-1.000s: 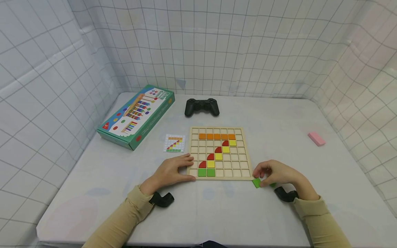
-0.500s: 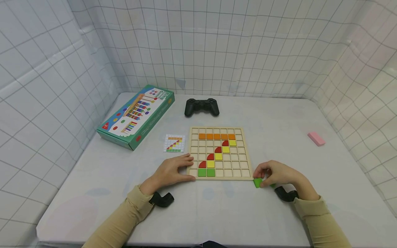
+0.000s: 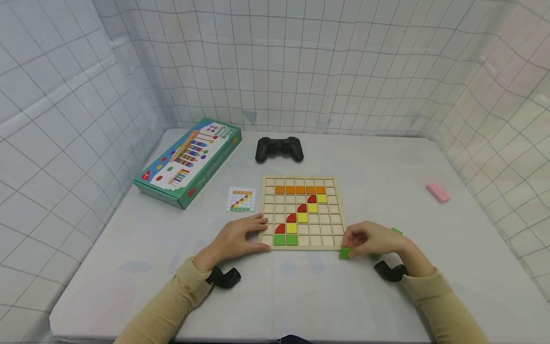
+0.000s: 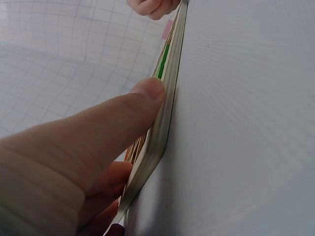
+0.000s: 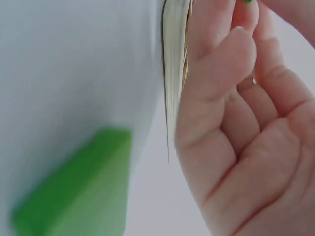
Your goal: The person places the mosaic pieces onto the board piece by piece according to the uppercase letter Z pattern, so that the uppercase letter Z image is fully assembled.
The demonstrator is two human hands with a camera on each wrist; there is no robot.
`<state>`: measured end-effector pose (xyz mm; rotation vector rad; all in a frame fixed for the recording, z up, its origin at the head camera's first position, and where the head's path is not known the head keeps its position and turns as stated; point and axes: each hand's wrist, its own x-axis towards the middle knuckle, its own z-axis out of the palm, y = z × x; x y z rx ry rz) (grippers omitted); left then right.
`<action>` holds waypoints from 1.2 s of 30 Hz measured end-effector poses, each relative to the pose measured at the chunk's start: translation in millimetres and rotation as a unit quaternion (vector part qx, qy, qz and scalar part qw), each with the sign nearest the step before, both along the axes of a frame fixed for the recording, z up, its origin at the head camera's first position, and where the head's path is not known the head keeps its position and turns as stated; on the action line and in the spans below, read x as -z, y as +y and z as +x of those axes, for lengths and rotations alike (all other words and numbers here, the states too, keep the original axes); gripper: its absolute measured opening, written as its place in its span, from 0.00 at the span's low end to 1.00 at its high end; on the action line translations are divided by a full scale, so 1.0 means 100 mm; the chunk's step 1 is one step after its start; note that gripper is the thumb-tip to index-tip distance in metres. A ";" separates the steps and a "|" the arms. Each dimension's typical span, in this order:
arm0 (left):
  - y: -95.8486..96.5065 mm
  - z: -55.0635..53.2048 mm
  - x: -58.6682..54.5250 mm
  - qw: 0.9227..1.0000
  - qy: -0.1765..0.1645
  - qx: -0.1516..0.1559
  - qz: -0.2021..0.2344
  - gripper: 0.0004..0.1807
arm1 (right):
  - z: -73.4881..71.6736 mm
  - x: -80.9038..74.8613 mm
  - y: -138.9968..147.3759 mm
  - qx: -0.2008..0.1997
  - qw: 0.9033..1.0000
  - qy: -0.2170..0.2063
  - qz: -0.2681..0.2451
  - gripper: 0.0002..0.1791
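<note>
A square wooden grid board (image 3: 326,229) lies mid-table with orange, yellow and green square tiles and red quarter-round tiles in its cells. My left hand (image 3: 236,236) rests at its near left corner, thumb on the near edge and fingers along the left side. My right hand (image 3: 374,239) pinches a green square tile (image 3: 345,253) just off the near right corner; only a sliver of it shows at the top of the right wrist view. More green tiles (image 3: 397,231) lie around this hand, partly hidden by it; a blurred green tile (image 5: 83,191) is close to the right wrist camera.
A small pattern card (image 3: 241,199) lies left of the board. Behind are a green game box (image 3: 189,162) and a black game controller (image 3: 279,149). A pink block (image 3: 438,192) sits far right. Grid-patterned white cloth walls (image 3: 301,67) enclose the table's back and sides.
My right hand has moved left with the green tile, toward the board's near right corner. Another green tile has come into sight behind the right wrist. My left hand has stayed put.
</note>
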<state>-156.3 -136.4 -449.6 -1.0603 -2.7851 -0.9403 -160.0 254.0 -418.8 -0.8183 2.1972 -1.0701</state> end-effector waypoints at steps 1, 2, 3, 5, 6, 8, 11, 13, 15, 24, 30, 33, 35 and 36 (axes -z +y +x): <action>0.00 0.00 0.00 1.000 0.000 0.000 0.000 0.35 | -0.01 -0.01 -0.03 0.001 1.000 -0.001 -0.003 0.09; 0.00 0.00 0.00 1.000 0.000 0.000 -0.001 0.35 | -0.01 -0.02 -0.06 0.003 1.000 -0.001 -0.005 0.08; 0.00 0.00 0.00 1.000 0.001 0.000 -0.002 0.35 | -0.02 -0.02 -0.09 0.004 1.000 -0.001 -0.007 0.07; 0.00 -0.01 0.01 1.000 0.000 -0.002 -0.004 0.35 | -0.04 -0.03 -0.16 0.008 1.000 0.000 -0.006 0.06; 0.00 -0.01 0.01 1.000 0.000 -0.002 -0.005 0.35 | -0.05 -0.03 -0.19 0.010 1.000 0.000 -0.005 0.06; 0.00 -0.01 0.01 1.000 -0.001 -0.004 -0.007 0.36 | -0.08 -0.03 -0.25 0.015 1.000 0.001 -0.003 0.05; 0.00 -0.01 0.00 1.000 -0.004 -0.006 -0.009 0.36 | -0.12 -0.05 -0.36 0.022 1.000 0.008 0.001 0.04; 0.00 -0.01 0.00 1.000 -0.004 -0.006 -0.010 0.35 | -0.15 -0.07 -0.43 0.025 1.000 0.012 0.003 0.04; 0.00 -0.01 0.00 1.000 -0.004 -0.007 -0.011 0.35 | -0.17 -0.10 -0.51 0.027 0.999 0.015 0.006 0.04; 0.00 -0.01 0.00 1.000 -0.005 -0.008 -0.014 0.36 | -0.26 -0.13 -0.82 0.020 0.999 0.038 0.027 0.03; 0.00 0.00 -0.01 1.000 -0.005 -0.004 -0.013 0.36 | -0.28 -0.15 -0.95 0.014 0.997 0.058 0.055 0.03; 0.00 -0.01 -0.01 1.000 -0.003 -0.003 -0.013 0.37 | -0.29 -0.16 -0.99 0.013 0.995 0.067 0.067 0.02; 0.00 -0.01 -0.01 1.000 -0.001 -0.004 -0.013 0.37 | -0.29 -0.16 -1.01 0.015 0.995 0.070 0.073 0.02; 0.00 -0.01 -0.01 1.000 -0.001 -0.004 -0.014 0.37 | -0.28 -0.16 -1.02 0.015 0.994 0.071 0.076 0.02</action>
